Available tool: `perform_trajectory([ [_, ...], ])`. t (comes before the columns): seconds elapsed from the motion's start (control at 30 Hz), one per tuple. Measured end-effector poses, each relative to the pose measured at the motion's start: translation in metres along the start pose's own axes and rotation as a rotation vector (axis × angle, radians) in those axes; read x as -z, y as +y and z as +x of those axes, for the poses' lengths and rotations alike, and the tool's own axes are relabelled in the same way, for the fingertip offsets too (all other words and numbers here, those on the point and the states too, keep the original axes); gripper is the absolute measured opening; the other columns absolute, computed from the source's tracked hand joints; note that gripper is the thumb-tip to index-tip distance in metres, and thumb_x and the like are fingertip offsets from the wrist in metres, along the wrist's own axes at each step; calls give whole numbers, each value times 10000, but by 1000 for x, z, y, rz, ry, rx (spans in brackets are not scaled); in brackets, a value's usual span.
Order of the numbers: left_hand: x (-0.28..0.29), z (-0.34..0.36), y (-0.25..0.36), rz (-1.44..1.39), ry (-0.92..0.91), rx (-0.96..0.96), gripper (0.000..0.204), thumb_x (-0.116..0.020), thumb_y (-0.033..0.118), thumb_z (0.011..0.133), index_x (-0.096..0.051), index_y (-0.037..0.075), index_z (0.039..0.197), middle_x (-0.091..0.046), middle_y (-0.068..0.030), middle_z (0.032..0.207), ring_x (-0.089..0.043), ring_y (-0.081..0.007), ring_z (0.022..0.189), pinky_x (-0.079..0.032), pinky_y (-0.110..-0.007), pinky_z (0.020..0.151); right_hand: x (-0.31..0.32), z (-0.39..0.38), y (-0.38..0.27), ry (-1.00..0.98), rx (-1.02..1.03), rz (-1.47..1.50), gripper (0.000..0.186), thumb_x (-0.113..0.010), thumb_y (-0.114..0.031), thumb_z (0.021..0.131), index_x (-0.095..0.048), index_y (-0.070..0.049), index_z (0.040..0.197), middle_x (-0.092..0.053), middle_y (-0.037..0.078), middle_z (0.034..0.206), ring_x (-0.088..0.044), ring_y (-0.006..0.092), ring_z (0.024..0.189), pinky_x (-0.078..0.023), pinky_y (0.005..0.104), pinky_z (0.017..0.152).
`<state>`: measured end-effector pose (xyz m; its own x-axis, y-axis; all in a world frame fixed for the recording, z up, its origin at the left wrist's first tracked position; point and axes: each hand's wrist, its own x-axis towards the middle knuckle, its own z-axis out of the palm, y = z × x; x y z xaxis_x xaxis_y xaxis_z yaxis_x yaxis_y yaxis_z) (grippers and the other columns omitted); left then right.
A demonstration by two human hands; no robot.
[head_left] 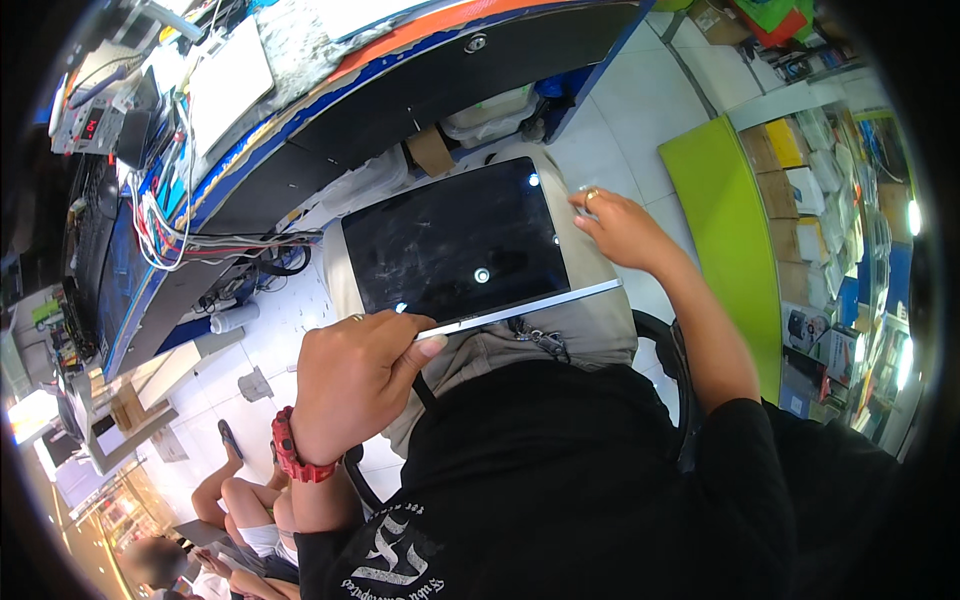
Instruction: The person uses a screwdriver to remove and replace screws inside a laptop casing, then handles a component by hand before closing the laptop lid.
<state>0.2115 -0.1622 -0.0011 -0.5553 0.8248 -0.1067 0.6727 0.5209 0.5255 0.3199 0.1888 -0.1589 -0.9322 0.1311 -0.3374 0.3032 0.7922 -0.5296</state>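
A laptop with a glossy black screen [455, 240] rests on my thighs, the screen facing up with smudges and light reflections on it. Along the screen's near side a thin silver panel [540, 305] is seen edge-on, apparently the laptop's other half. My left hand [355, 375], a red watch on its wrist, pinches the left end of that panel between thumb and fingers. To the right of the screen my right hand [622, 228] hovers apart from the laptop. Its fingers are loosely bent and spaced, with nothing visible in them.
A cluttered workbench [400, 95] with cables [155, 225] and a device with a red display [92, 122] stands ahead and left. A green panel [725, 250] and a glass case of boxes [800, 215] are at right. Another seated person [255, 515] is at lower left.
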Motion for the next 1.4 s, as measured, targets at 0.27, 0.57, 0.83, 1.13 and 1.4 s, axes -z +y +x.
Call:
perform_trajectory([
  [0.27, -1, -1, 6, -16, -1, 4, 207, -726, 278, 1005, -809, 90, 989, -705, -45, 748, -685, -261, 645, -470, -385, 552, 2, -46, 14, -41, -203, 38, 235, -648, -195, 1040, -683, 34, 1082, -738, 222, 1021, -698, 409, 997, -530, 480, 892],
  [0.57, 0, -7, 11, -39, -12, 27, 192, -741, 238, 977, -811, 61, 995, -717, -82, 764, -684, -287, 654, -484, -395, 578, -12, -22, 27, 107, -52, -82, 372, -643, -240, 1053, -655, -16, 1349, -640, 208, 1417, -587, 401, 1337, -466, 500, 1122],
  [0.83, 3, 1, 12, -20, -47, 14, 160, -751, 206, 958, -811, 62, 995, -728, -91, 778, -689, -294, 665, -489, -397, 592, -38, 29, -19, -86, 773, -363, 640, -640, -374, 1054, -500, -43, 1583, -381, 140, 1724, -292, 358, 1623, -220, 527, 1333],
  [1.13, 5, 3, 8, -33, -53, 26, 162, -755, 210, 955, -809, 69, 1012, -734, -87, 797, -688, -290, 669, -492, -394, 593, -33, 118, 33, 402, 285, -449, 646, -547, -401, 1103, -464, 51, 1557, -422, 311, 1630, -355, 415, 1567, -265, 526, 1291],
  [1.4, -2, -11, 13, -25, -33, 25, 186, -770, 213, 935, -802, 68, 1047, -772, -93, 866, -704, -283, 686, -518, -384, 611, -27, 17, 16, 284, 157, -20, 293, -618, -139, 1024, -711, 23, 1250, -686, 190, 1263, -607, 397, 1245, -494, 489, 1082],
])
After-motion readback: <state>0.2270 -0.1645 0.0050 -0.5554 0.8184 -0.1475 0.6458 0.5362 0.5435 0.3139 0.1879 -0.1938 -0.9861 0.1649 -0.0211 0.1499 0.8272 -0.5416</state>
